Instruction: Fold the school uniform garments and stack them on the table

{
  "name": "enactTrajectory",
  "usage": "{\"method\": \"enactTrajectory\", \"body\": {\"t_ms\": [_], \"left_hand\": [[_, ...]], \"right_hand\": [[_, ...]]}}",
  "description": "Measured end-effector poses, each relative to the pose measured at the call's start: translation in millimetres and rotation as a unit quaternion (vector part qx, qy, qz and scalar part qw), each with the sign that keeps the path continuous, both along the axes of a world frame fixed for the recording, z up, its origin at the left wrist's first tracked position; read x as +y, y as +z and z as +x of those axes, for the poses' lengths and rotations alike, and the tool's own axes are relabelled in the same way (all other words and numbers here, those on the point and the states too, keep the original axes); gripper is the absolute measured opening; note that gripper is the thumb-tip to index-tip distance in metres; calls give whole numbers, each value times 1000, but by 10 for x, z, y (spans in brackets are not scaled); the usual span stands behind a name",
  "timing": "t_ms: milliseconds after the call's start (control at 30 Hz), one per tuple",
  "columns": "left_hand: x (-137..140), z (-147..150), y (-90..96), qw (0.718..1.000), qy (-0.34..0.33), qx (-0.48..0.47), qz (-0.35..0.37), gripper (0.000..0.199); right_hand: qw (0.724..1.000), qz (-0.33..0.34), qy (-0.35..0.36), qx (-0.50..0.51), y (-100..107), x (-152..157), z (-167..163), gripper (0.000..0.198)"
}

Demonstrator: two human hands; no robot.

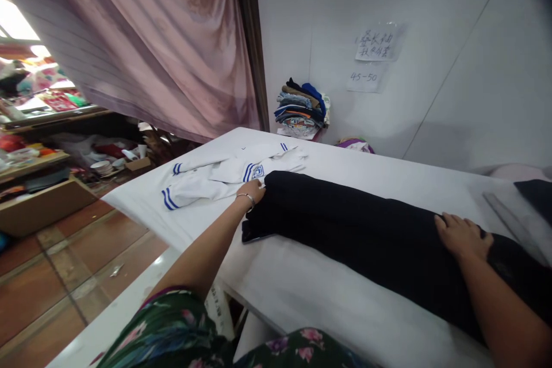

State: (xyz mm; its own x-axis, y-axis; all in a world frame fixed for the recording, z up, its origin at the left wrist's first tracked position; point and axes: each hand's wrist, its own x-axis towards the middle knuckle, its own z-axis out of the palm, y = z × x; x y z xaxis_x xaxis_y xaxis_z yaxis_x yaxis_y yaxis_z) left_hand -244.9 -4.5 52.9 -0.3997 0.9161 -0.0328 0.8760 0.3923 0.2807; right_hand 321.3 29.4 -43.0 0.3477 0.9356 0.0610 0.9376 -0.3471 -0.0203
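A long black garment [353, 221], narrow like folded trousers, lies stretched across the white table. My left hand [253, 191], with a bracelet at the wrist, is closed on its far left end. Further right, my right hand [466, 237] rests on top of the cloth with its fingers extended and thumb apart. Beyond my left hand a white garment [202, 179] with blue stripes and a blue badge is spread loosely. A dark, flat, phone-like object [254, 232] sticks out from beneath the black cloth's left end.
The white table [319, 293] borders a grey wall with paper signs [376, 45]. A pile of folded clothes [302, 108] stands at the wall. A dark cloth [532, 198] lies far right. A pink curtain [181, 40] hangs left, above a tiled floor [99, 259] and cluttered shelves.
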Motion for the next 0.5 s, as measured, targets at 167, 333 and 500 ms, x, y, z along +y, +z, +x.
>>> {"method": "enactTrajectory", "body": {"t_ms": [167,333,500], "left_hand": [[-166,652,278,947,-197,81,241,41],[-4,1136,-28,920,-365,102,103,61],[266,1052,-456,941,-326,52,-69,72]], "right_hand": [[1000,-4,0,1,4,6,0,60],[1000,0,8,3,24,-10,-8,59],[1000,21,14,13,10,-27,-24,58]]}}
